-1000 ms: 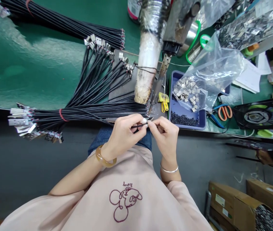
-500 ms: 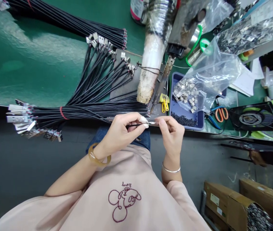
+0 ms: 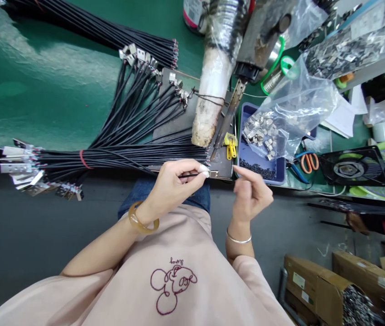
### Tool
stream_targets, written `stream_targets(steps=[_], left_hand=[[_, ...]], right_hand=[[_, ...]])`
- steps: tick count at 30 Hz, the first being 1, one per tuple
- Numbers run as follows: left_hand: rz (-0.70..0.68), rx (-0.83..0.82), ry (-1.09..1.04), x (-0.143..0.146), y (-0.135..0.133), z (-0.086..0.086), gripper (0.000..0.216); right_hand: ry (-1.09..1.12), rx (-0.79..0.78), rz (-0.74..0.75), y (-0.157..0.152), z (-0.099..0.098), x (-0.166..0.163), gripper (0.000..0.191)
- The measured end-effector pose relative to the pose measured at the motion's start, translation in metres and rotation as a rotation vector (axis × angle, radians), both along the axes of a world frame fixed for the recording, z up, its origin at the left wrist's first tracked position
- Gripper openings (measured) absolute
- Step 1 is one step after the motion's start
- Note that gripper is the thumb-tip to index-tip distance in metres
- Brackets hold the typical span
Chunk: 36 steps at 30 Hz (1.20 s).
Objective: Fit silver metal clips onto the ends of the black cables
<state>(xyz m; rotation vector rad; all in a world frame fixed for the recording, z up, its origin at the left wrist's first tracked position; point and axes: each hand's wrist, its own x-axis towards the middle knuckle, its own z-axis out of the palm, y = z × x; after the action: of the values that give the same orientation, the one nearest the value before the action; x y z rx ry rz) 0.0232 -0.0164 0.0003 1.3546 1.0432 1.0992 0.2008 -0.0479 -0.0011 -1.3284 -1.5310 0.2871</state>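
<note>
My left hand [image 3: 175, 183] pinches a black cable [image 3: 188, 175] near its end, with white wraps on the fingertips. A small metal connector piece [image 3: 214, 174] sticks out to the right of those fingertips. To the right, my right hand [image 3: 250, 192] is apart from the cable, its index finger stretched out and nothing visible in it. Beside my left hand lies a bundle of black cables [image 3: 127, 156] tied with a red band [image 3: 84, 159]. Metal USB plugs [image 3: 21, 165] sit at the bundle's left end. Above it, more cables with plugs [image 3: 136, 54] fan out.
A soldering iron [image 3: 226, 120] and a white-wrapped duct [image 3: 209, 97] hang over the bench. The blue tray [image 3: 282, 172] holds metal shells [image 3: 260, 133] and small black parts. Near it are yellow snips [image 3: 231, 147], orange-handled pliers [image 3: 309, 162] and a black fan [image 3: 352, 169].
My right hand has let go of the connector end and moved right, its index finger extending. My left hand still pinches the cable in nearly the same place.
</note>
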Motion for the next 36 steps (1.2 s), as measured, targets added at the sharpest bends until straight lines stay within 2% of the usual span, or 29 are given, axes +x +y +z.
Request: stream_targets(steps=[2, 4, 9, 13, 20, 29, 31, 33, 36], left_hand=[[0.034, -0.013, -0.002, 0.003, 0.001, -0.001, 0.013], [0.069, -0.034, -0.006, 0.005, 0.002, -0.002, 0.011], [0.107, -0.067, 0.003, 0.008, 0.003, -0.002, 0.01], [0.107, -0.036, 0.03, 0.01, 0.004, 0.0, 0.012], [0.142, -0.026, 0.042, 0.014, 0.006, 0.003, 0.012], [0.128, -0.017, 0.046, 0.013, 0.007, 0.004, 0.012], [0.106, -0.033, 0.061, 0.012, 0.007, 0.003, 0.012], [0.09, -0.054, 0.075, 0.012, 0.006, 0.001, 0.012], [0.087, -0.066, 0.09, 0.012, 0.004, -0.003, 0.012]], right_hand=[[0.125, 0.123, -0.059, 0.0, 0.0, -0.002, 0.021], [0.175, 0.16, -0.078, 0.0, 0.0, -0.004, 0.023], [-0.011, 0.001, 0.019, 0.0, -0.004, -0.006, 0.016], [-0.08, -0.049, 0.139, 0.007, -0.004, -0.01, 0.009], [-0.004, -0.091, 0.164, 0.018, -0.003, -0.015, 0.007], [-0.051, -0.148, 0.179, 0.019, 0.008, -0.015, 0.008], [0.012, -0.165, 0.141, 0.017, 0.005, -0.015, 0.005], [0.075, -0.138, 0.03, 0.013, 0.003, -0.009, 0.003], [0.039, 0.067, -0.212, -0.001, 0.008, 0.015, 0.005]])
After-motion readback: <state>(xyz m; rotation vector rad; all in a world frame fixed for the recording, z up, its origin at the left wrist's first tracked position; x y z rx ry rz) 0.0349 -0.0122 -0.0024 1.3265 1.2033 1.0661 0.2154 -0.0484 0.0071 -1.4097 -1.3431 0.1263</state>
